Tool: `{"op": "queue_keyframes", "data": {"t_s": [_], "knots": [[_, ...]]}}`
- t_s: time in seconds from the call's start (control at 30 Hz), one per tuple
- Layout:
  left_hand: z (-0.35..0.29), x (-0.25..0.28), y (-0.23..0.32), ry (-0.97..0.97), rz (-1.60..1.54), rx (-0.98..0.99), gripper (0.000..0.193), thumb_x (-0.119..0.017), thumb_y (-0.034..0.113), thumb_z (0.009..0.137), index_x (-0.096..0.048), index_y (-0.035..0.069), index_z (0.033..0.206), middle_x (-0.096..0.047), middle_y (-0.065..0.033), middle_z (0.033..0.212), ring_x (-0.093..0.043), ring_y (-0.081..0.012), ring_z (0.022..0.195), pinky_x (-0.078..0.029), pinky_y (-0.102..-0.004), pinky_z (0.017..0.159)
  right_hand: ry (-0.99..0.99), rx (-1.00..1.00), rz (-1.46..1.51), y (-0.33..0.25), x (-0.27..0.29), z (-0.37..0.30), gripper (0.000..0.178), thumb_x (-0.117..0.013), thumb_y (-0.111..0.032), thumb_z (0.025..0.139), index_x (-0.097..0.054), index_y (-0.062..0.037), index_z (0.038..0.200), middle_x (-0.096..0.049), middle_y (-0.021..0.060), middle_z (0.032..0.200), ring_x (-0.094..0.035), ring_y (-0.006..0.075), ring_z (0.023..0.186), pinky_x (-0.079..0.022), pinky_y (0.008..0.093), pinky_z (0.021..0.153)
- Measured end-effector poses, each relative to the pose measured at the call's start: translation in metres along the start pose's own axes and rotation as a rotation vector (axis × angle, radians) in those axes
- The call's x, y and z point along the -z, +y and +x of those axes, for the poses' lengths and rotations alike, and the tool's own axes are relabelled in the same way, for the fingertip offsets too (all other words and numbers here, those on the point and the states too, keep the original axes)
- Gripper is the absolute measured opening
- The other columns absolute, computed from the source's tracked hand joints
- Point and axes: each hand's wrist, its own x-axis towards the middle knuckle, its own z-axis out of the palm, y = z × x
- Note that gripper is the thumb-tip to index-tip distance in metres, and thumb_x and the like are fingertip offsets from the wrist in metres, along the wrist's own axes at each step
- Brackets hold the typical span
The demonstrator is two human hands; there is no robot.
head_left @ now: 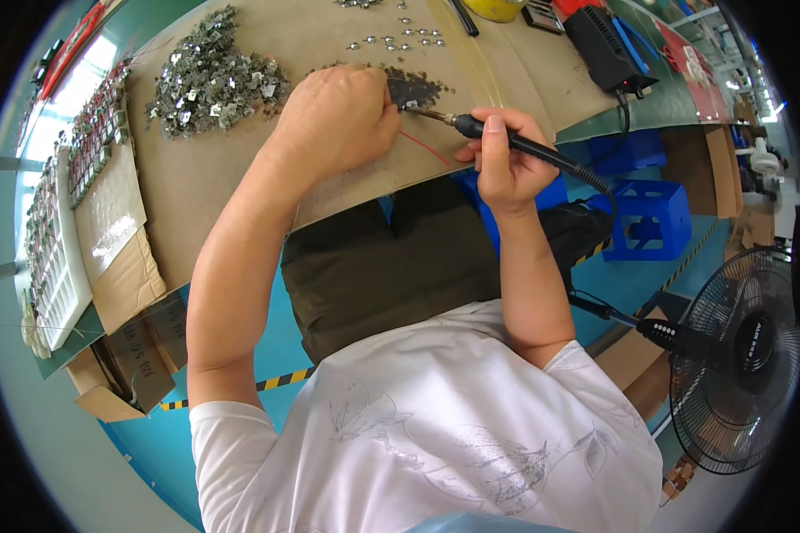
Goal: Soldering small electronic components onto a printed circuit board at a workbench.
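My right hand (pixel 516 164) grips a soldering iron (pixel 516 140) by its black handle. The iron's metal tip meets a small silver part (pixel 410 106) at the edge of a dark patch (pixel 418 89) on the brown work surface. My left hand (pixel 347 120) is closed just left of that tip, fingertips curled inward and mostly hidden. What it pinches is covered by the hand. A thin red wire (pixel 425 147) runs from beside its fingers down to the right.
A heap of small metal plates (pixel 213 84) lies to the left, with small silver parts (pixel 404 40) set out farther back. A black box (pixel 606 49) sits back right. At the left edge is a white rack (pixel 67 275). Blue stool (pixel 649 220) and black fan (pixel 742 355) stand right.
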Motion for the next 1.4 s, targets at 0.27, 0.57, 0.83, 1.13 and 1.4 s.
{"op": "queue_keyframes", "data": {"t_s": [0.27, 0.57, 0.83, 1.13, 1.4], "knots": [[0.000, 0.001, 0.001, -0.004, 0.010, 0.007, 0.022, -0.068, 0.022, 0.085, -0.068, 0.000, 0.087, -0.071, -0.0202, 0.091, -0.067, -0.0402, 0.089, -0.054, -0.0477, 0.082, 0.004, -0.002, -0.006, -0.001, -0.001, -0.001, 0.008, -0.064, -0.002, 0.095, -0.070, 0.0034, 0.095, -0.069, 0.0060, 0.073, -0.065, 0.0084, 0.054, -0.049, 0.0194, 0.049], [0.000, -0.001, 0.000, 0.015, 0.003, -0.001, 0.022, -0.068, 0.022, 0.085, -0.068, 0.001, 0.087, -0.071, -0.0197, 0.091, -0.068, -0.0398, 0.089, -0.054, -0.0474, 0.083, -0.002, -0.014, -0.022, -0.003, -0.001, 0.000, 0.008, -0.064, -0.003, 0.095, -0.070, 0.0032, 0.094, -0.069, 0.0055, 0.073, -0.066, 0.0086, 0.055, -0.050, 0.0193, 0.050], [-0.001, 0.000, 0.002, -0.012, 0.003, 0.039, 0.021, -0.068, 0.023, 0.086, -0.068, 0.002, 0.087, -0.071, -0.0183, 0.092, -0.068, -0.0386, 0.090, -0.054, -0.0468, 0.083, 0.038, -0.061, 0.152, 0.002, 0.001, -0.004, 0.012, -0.061, -0.005, 0.100, -0.067, 0.0040, 0.104, -0.068, 0.0075, 0.077, -0.062, 0.0081, 0.052, -0.051, 0.0207, 0.048], [0.000, -0.002, 0.001, -0.010, 0.030, 0.014, 0.020, -0.066, 0.023, 0.085, -0.069, 0.004, 0.087, -0.071, -0.0182, 0.091, -0.069, -0.0377, 0.090, -0.055, -0.0470, 0.084, -0.102, -0.069, 0.112, -0.010, -0.008, 0.042, 0.024, -0.063, -0.011, 0.103, -0.065, 0.0022, 0.124, -0.072, 0.0104, 0.081, -0.057, 0.0046, 0.054, -0.048, 0.0205, 0.049], [-0.003, -0.003, 0.001, 0.008, 0.030, -0.023, 0.019, -0.064, 0.022, 0.083, -0.068, 0.003, 0.084, -0.070, -0.0192, 0.086, -0.069, -0.0379, 0.083, -0.056, -0.0476, 0.080, -0.538, 0.358, -0.206, 0.016, -0.059, 0.112, 0.021, -0.068, -0.006, 0.094, -0.071, -0.0116, 0.113, -0.073, 0.0104, 0.090, -0.068, 0.0290, 0.075, -0.055, 0.0358, 0.068]]}}
